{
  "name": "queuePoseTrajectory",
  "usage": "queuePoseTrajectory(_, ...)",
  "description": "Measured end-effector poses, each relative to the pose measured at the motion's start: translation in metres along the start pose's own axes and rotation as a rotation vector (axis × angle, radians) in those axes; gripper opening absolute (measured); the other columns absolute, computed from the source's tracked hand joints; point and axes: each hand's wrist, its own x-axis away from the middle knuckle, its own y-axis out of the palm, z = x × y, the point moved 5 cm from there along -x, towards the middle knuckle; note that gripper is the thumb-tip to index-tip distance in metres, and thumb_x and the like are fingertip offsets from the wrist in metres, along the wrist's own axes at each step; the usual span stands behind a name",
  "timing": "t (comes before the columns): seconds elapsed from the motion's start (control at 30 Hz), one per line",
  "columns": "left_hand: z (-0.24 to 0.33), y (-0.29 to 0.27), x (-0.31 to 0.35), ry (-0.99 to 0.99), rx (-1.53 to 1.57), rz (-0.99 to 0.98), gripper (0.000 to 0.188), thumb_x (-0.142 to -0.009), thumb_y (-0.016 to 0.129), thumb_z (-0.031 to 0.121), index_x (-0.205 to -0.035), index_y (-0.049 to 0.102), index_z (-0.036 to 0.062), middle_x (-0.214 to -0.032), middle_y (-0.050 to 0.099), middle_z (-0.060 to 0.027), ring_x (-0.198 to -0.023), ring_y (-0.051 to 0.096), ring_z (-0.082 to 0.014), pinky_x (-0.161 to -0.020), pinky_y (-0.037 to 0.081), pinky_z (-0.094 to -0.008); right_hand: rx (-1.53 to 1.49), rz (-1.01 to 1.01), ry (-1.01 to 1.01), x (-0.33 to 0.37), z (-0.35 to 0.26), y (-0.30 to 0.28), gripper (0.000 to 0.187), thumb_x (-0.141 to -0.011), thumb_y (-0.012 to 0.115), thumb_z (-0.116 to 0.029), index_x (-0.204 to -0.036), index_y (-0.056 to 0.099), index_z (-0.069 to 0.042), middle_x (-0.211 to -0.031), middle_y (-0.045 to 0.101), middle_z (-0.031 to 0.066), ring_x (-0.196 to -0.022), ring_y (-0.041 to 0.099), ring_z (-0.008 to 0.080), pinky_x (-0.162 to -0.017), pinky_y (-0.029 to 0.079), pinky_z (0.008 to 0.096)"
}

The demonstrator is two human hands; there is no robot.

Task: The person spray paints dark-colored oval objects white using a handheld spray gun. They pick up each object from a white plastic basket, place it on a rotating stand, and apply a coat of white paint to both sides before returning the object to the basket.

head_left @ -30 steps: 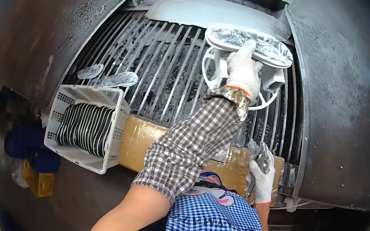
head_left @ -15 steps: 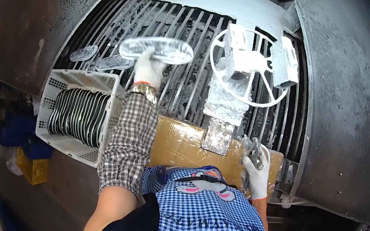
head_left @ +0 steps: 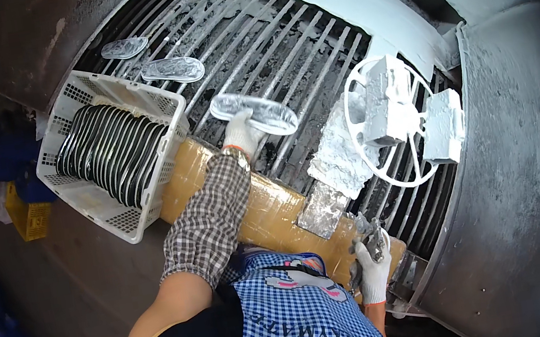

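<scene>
Foil-faced oval sole piece, shiny, pale-rimmed: over the near edge of the metal grate, left of middle; near side pinched by the gloved left hand, its arm extended forward.
Grate: parallel bars, grey crust.
Two smaller-looking ovals: far left corner.
Spoked wheel, white-coated, boxy blocks: right end.
Gloved right hand, near right corner: low, fingers curled round a crusted metal tool.
</scene>
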Motion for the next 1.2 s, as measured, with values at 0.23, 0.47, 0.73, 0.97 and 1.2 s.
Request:
queuePoseTrajectory(0.23, -0.002, -0.013, 0.007, -0.017, -0.395, 0.213, 0.062, -0.104, 0.062, 0.040, -0.151, 0.049, 0.0000, -0.149, 0.055, -0.0201, -0.122, 0.056, -0.0289, -0.098, 0.049, -0.0431, -0.007, -0.021, -0.012, -0.010, 0.017, 0.006, 0.050, -0.096, 0.070, -0.005, -0.144, 0.057, -0.002, -0.099, 0.069, 0.0046, -0.083, 0.064, 0.0112, -0.075, 0.054, 0.0273)
queuePoseTrajectory(0.47, -0.030, -0.061, 0.114, -0.127, -0.611, -0.210, 0.015, -0.101, 0.070, 0.024, -0.099, 0.066, 0.0097, -0.090, 0.065, -0.0021, -0.084, 0.065, -0.0161, -0.077, 0.055, -0.0327, -0.075, -0.066, -0.138, -0.022, 0.028, 0.004, 0.040, -0.093, 0.069, -0.004, -0.131, 0.062, 0.001, -0.110, 0.067, 0.0053, -0.090, 0.064, 0.0127, -0.081, 0.054, 0.0288)
queuePoseTrajectory(0.73, 0.065, -0.033, 0.268, 0.031, -0.624, -0.068, 0.042, -0.101, 0.071, 0.022, -0.135, 0.062, -0.0020, -0.112, 0.075, -0.0116, -0.099, 0.073, -0.0199, -0.087, 0.060, -0.0343, -0.027, -0.141, -0.157, -0.009, 0.008, 0.017, 0.029, -0.095, 0.072, -0.007, -0.123, 0.068, 0.000, -0.097, 0.069, 0.0037, -0.079, 0.062, 0.0102, -0.070, 0.051, 0.0271)
queuePoseTrajectory(0.97, 0.194, -0.043, 0.299, 0.466, -0.538, 0.091, 0.034, -0.095, 0.077, 0.014, -0.126, 0.068, 0.0018, -0.096, 0.074, -0.0052, -0.079, 0.069, -0.0136, -0.072, 0.058, -0.0291, -0.034, -0.146, -0.202, 0.014, 0.007, 0.020, 0.054, -0.100, 0.070, -0.005, -0.151, 0.053, 0.002, -0.117, 0.068, 0.0055, -0.087, 0.063, 0.0119, -0.078, 0.053, 0.0277)
queuePoseTrajectory(1.2, 0.340, -0.130, 0.259, 0.788, -0.687, 0.417, 0.035, -0.092, 0.078, 0.010, -0.126, 0.070, 0.0023, -0.096, 0.074, -0.0063, -0.076, 0.069, -0.0132, -0.063, 0.055, -0.0252, -0.017, -0.023, -0.180, 0.027, 0.025, 0.019, 0.049, -0.098, 0.071, -0.006, -0.145, 0.056, -0.001, -0.106, 0.069, 0.0053, -0.082, 0.062, 0.0119, -0.071, 0.051, 0.0275)
